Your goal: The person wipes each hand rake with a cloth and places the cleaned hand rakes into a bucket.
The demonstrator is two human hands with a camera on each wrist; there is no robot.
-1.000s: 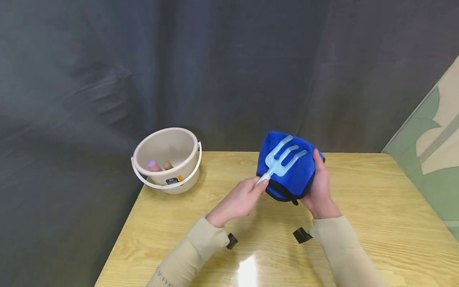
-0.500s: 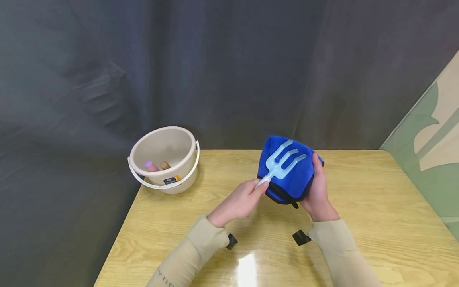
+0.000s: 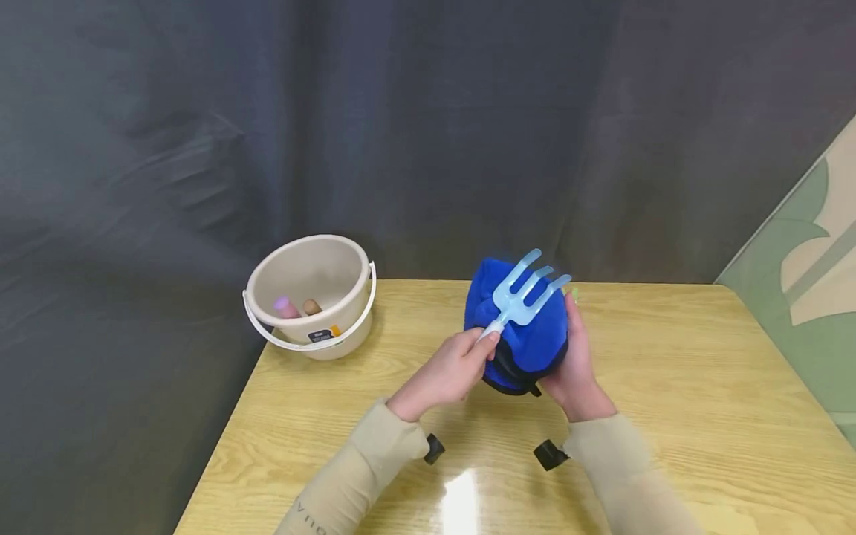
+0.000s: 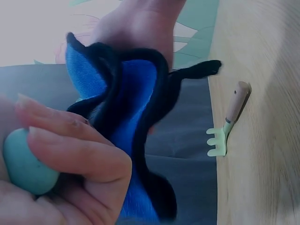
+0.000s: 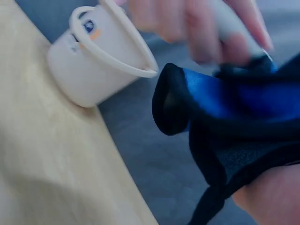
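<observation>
The left hand pinches the handle of a pale blue toy fork, its fingers curled round the rounded end, and lays the tines across a folded blue cloth. The right hand cups that cloth from below and behind, fingers wrapped around it, so both things hang above the wooden table near its far edge. The step in hand looks like wiping the fork with the cloth. To do it well, the right hand would keep the cloth bunched firmly enough to back each tine, while the left draws the fork along its length rather than across, so the prongs do not snag the dark hem. A beige bucket stands well apart at the table's left corner, with what seem to be two small tools inside. A small green rake lies on the table beyond the cloth.
</observation>
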